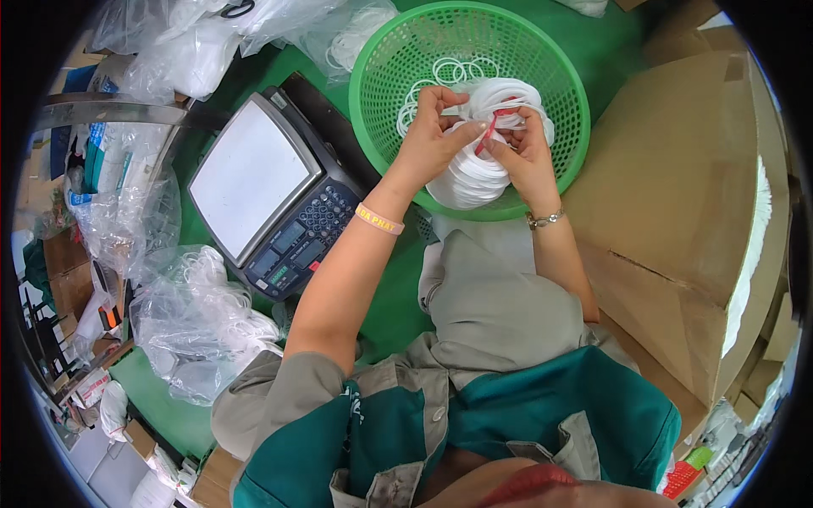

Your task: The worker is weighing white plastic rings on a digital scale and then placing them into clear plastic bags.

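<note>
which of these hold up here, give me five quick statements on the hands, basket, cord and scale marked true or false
1. A red strip shows between the left hand and the right hand. True.
2. The cord under the hands is black. False: the cord is white.
3. The scale stands left of the basket. True.
4. The metal band is on the left wrist. False: the metal band is on the right wrist.
5. The basket is blue. False: it is green.
</note>
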{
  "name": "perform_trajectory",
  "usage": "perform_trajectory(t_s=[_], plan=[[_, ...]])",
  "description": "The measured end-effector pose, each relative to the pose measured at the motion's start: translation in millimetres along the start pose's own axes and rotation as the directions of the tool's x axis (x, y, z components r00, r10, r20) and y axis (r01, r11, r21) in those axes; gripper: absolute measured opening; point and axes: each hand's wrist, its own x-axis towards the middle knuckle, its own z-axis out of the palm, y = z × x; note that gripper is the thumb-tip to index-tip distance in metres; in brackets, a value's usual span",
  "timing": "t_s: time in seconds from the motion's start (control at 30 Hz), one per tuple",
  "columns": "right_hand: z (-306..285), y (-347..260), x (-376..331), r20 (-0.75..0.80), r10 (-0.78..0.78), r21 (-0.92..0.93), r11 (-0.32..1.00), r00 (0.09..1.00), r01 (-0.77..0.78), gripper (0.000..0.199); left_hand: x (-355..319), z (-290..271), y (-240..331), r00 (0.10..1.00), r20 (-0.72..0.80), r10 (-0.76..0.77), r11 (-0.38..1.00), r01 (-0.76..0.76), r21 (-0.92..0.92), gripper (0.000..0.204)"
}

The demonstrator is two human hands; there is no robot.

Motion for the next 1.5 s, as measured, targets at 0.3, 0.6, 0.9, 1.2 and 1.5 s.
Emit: perform_trajectory(t_s=[0.3,0.6,0.9,1.2,1.5], plan=[[-5,7,0,-0.054,-0.073,-0.243,0.968,0.996,0.058,0.057,-2,8,24,0.937,0.273,0.217,0.558,-0.348,0.753,0.045],[2,-6,-1,0.021,-0.033,-0.408,0.912,0.999,0.039,0.066,20,10,14,0.993,0.042,0.111,0.592,-0.101,0.799,0.020],[-24,-51,6,-0.001,0.101,-0.570,0.817,0.995,-0.083,0.037,23,-16,14,0.996,-0.017,0.092,0.853,-0.070,0.517,0.013],[-9,-37,27,0.084,0.100,-0.249,0.965,0.991,-0.076,0.014,21,0,19,0.977,0.150,-0.151,0.988,0.152,0.005,0.012],[-13,-93,11,0.170,0.097,0.625,0.759,0.981,-0.184,0.023,0,17,6,0.963,0.245,0.111,0.898,-0.203,0.391,0.012]])
